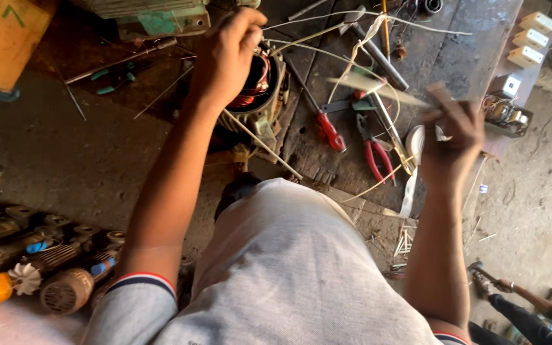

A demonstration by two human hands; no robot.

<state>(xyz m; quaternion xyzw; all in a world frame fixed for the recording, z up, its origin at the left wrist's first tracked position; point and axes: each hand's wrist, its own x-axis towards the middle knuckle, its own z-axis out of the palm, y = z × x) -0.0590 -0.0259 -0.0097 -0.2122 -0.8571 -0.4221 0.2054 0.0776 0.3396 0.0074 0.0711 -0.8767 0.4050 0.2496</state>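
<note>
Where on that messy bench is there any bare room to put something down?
Bare bench lies left of the left hand, between the orange box and the old motors. It is crowded right of the copper-wound motor: red pliers, screwdriver, wires.

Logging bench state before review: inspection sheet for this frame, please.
Surface: dark, stained workbench, worn.
Job's things: motor stator with copper windings; pale strip, blurred.
Clutter: red-handled pliers, red-handled screwdriver, white tape roll, wooden sticks.
Grippers: left hand on the stator, fingers pinched; right hand holds the strip.
Cables: white leads trail from the stator.
Surroundings: old motors lower left, white boxes top right.
</note>
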